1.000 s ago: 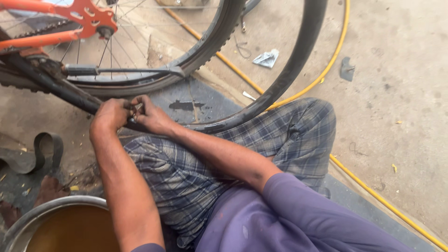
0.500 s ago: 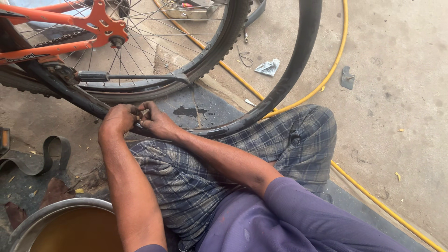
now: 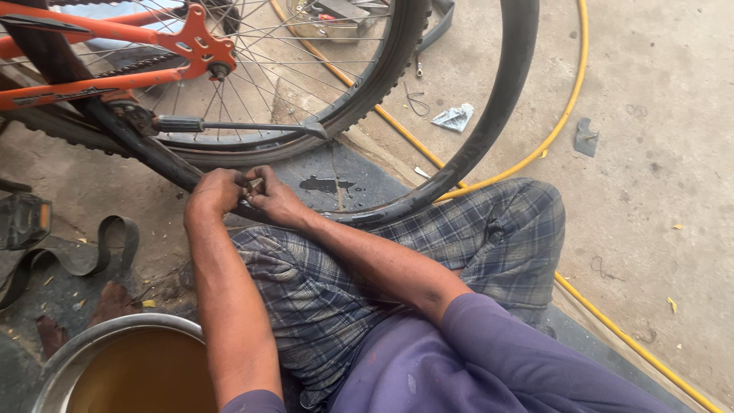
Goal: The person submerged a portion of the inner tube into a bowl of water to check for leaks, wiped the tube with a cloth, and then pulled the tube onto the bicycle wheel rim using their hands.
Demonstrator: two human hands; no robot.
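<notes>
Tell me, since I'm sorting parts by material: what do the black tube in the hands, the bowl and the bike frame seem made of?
Tube: likely rubber, matte black, bending in a loose loop. Bowl: looks like metal, with a dull grey rim that shines; it holds brown liquid. Frame: probably painted metal, glossy orange, rigid with a bolted plate. Both hands pinch the tube.

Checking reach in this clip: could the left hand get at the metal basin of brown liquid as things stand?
Probably yes. The basin sits right beside the left forearm with nothing between, though the left hand is now on the inner tube with the right hand.
</notes>
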